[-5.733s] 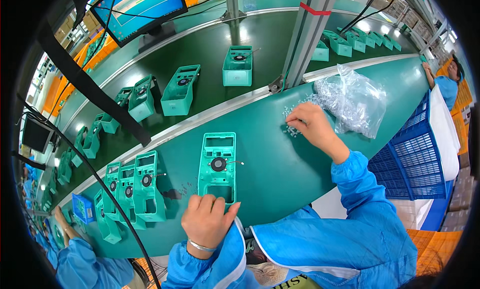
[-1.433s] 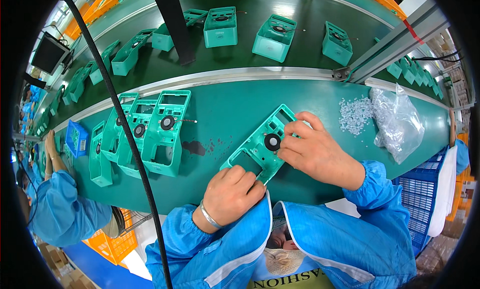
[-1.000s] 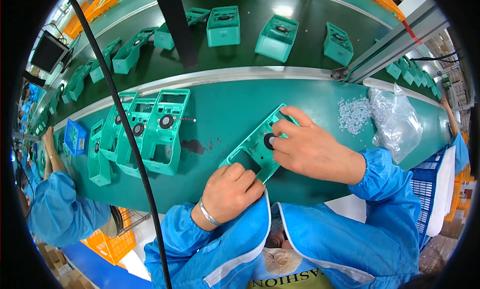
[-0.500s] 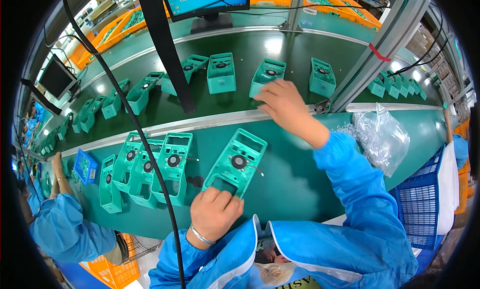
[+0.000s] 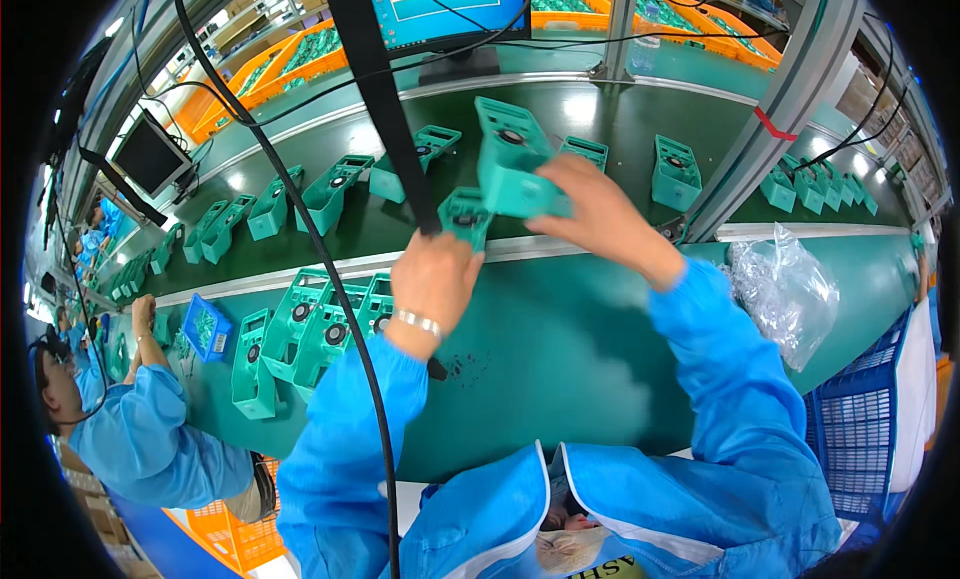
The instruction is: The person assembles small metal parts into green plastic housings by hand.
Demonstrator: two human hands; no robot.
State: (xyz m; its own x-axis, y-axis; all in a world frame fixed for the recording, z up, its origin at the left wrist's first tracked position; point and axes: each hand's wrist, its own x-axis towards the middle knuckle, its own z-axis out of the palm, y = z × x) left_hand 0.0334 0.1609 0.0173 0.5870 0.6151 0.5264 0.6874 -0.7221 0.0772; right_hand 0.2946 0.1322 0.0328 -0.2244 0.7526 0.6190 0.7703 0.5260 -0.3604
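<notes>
My right hand [image 5: 605,219] grips the lower end of a green plastic housing [image 5: 510,159] with a round black fan in it, tilted and raised above the dark green line surface [image 5: 620,109]. To its left, my left hand [image 5: 432,284] is closed on the near end of another green fan housing [image 5: 465,209], over the line's near edge. The black upright strap partly covers that spot. A further housing [image 5: 585,151] shows partly behind the raised one. On the bench at left stand several similar housings [image 5: 255,369], some hidden by my left sleeve.
A black cable [image 5: 325,259] hangs across the view. A metal post [image 5: 765,129] rises at right, near a clear plastic bag [image 5: 785,289]. A small blue bin [image 5: 207,329] stands left, beside a co-worker [image 5: 160,429]. A blue crate [image 5: 855,419] is at far right.
My left hand has carried the housing from the bench forward to the line's edge. My right hand has lifted a housing off the line and leftward. The view has shifted slightly.
</notes>
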